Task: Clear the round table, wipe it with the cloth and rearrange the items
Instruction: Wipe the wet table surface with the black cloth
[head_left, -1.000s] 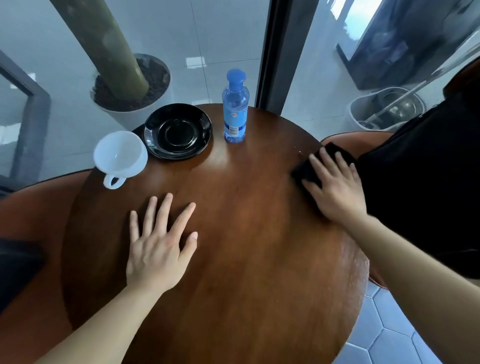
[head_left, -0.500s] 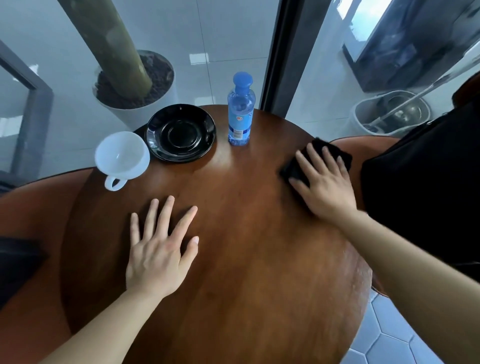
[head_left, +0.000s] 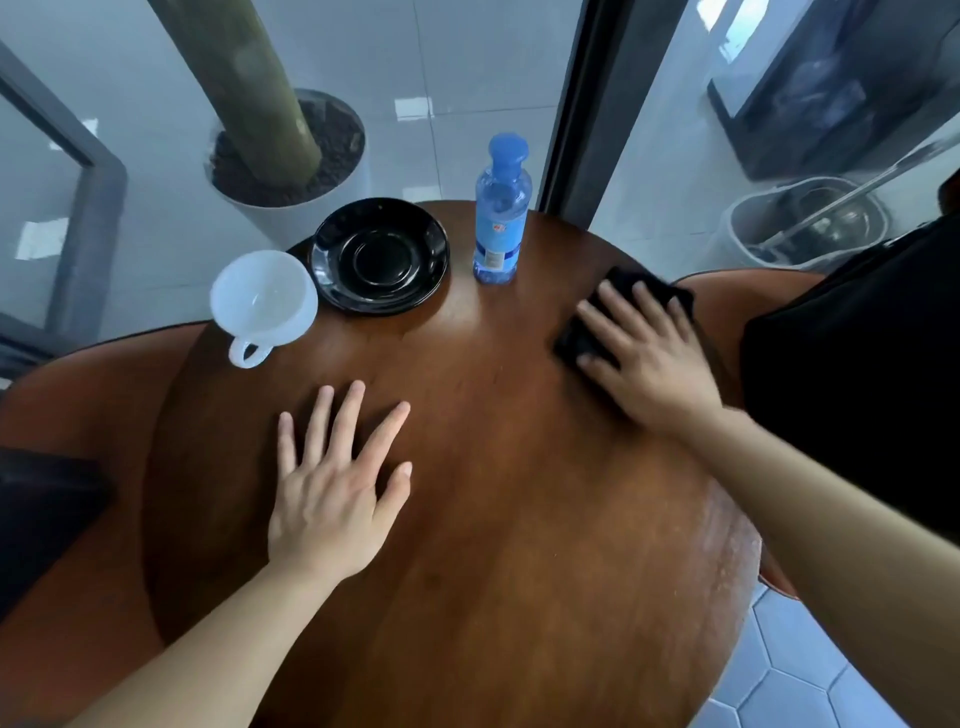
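A round brown wooden table (head_left: 493, 545) fills the view. My right hand (head_left: 649, 358) presses flat, fingers straight, on a black cloth (head_left: 628, 283) at the table's far right. My left hand (head_left: 332, 493) rests flat on the wood, fingers spread, holding nothing. At the far edge stand a blue plastic bottle (head_left: 498, 218), a black saucer (head_left: 382, 254) and a white cup (head_left: 262, 301) with its handle toward me.
Orange-brown chairs (head_left: 67, 405) flank the table on the left and right. Behind the glass are a white planter (head_left: 291, 208) with a trunk and a grey mop bucket (head_left: 810, 223). A black bag or garment (head_left: 857, 364) hangs at the right.
My right hand has slid the black cloth leftward and a little away from the table's right edge, toward the bottle. My left hand has stayed put.
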